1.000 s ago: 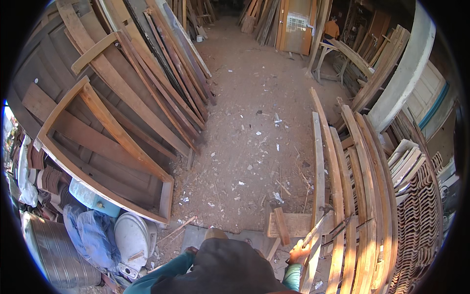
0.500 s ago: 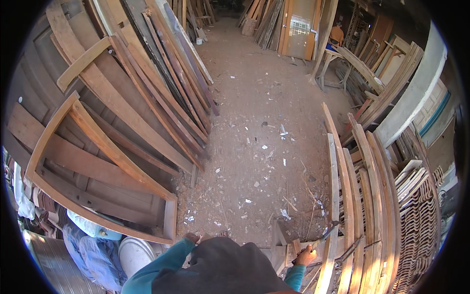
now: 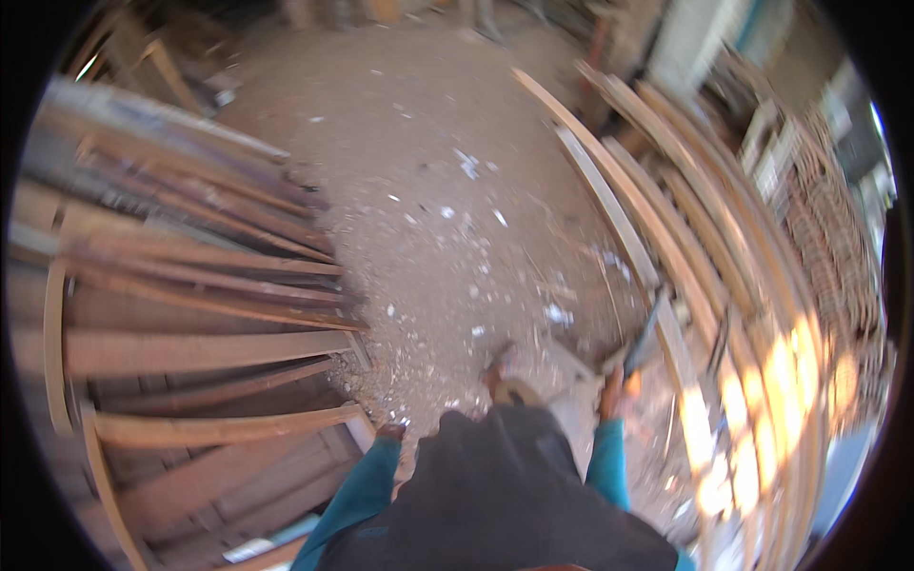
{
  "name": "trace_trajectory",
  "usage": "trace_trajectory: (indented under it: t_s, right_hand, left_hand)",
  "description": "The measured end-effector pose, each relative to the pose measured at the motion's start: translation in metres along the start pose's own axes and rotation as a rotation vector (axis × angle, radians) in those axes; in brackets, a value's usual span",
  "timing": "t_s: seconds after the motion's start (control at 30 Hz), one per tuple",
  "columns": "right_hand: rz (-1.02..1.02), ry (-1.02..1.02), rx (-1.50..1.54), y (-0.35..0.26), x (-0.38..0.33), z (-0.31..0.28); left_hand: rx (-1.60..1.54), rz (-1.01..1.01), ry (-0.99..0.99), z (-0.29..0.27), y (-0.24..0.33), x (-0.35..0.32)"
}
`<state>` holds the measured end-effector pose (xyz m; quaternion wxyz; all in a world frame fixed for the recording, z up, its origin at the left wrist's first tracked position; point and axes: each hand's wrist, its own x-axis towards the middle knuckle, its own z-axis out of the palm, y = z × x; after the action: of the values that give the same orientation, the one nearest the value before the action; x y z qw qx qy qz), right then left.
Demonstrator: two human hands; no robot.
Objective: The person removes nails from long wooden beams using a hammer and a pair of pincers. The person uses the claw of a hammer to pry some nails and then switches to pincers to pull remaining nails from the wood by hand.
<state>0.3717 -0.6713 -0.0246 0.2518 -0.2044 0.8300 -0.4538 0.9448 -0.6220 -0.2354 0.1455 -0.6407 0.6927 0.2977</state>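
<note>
My right hand (image 3: 610, 395) is closed round the handle of a long, slim tool with a grey metal shaft (image 3: 645, 335). Its far end points up and away, beside the long wooden boards (image 3: 681, 347) on the right. Blur hides the exact kind of tool. Down by my left side, my left hand (image 3: 390, 431) shows only as a small dark patch past the teal sleeve, close to the corner of a wooden frame (image 3: 224, 428). Its fingers cannot be made out.
Planks and old door panels (image 3: 200, 354) lean in a row along the left. Stacked curved tiles (image 3: 833, 257) stand beyond the boards on the right. White scraps (image 3: 557, 314) litter the dirt floor (image 3: 419, 219). My foot (image 3: 500, 369) shows ahead of my dark clothing.
The view has tilted down and swung right, so the far doorway has left it. My right hand still holds the tool, now higher in the picture. A foot has come into view.
</note>
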Motion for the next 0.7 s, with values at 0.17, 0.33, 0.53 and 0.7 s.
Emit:
trace_trajectory:
  t_s: [0.17, 0.33, 0.53, 0.7]
  right_hand:
    - [0.01, 0.165, 0.01, -0.055, 0.042, 0.028]
    - [0.141, 0.206, 0.142, -0.15, 0.031, 0.015]
    - [0.147, 0.059, 0.585, -0.18, 0.049, -0.003]
    - [0.082, 0.101, 0.645, -0.213, 0.063, -0.03]
  left_hand:
    - [-0.574, -0.271, -0.189, -0.024, 0.038, 0.078]
    - [-0.374, -0.137, -0.188, -0.099, 0.065, 0.147]
    - [-0.45, -0.118, -0.177, -0.199, 0.093, 0.258]
    - [-0.26, 0.323, -0.068, -0.3, 0.208, 0.353]
